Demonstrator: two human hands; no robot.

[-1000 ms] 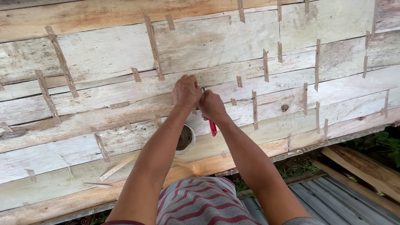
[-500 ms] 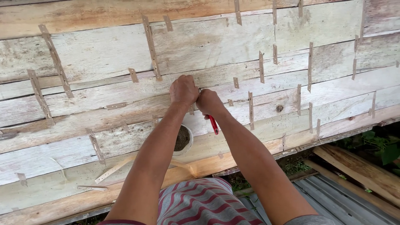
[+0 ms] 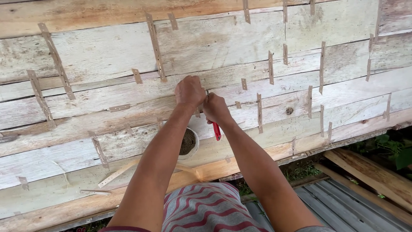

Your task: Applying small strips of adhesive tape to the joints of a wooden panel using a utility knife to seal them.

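My left hand (image 3: 189,91) is pressed in a fist against the weathered wooden plank surface (image 3: 223,38), right at a seam between two boards. My right hand (image 3: 216,108) sits just beside it, closed around a tool with a red handle (image 3: 217,130) that sticks out below the fist. The tool's working end is hidden between the two hands. A small white cup (image 3: 189,142) holding dark material rests on the planks under my left forearm.
Many short metal strips (image 3: 155,46) are fixed across the plank seams. A loose wooden stick (image 3: 116,173) lies near the lower edge. Stacked timber boards (image 3: 372,173) and corrugated sheet (image 3: 339,209) lie at lower right, with green plants (image 3: 394,148) beyond.
Both hands stay at the same seam; the view has drifted slightly, so the planks and hands sit a little lower-left. No grip change.
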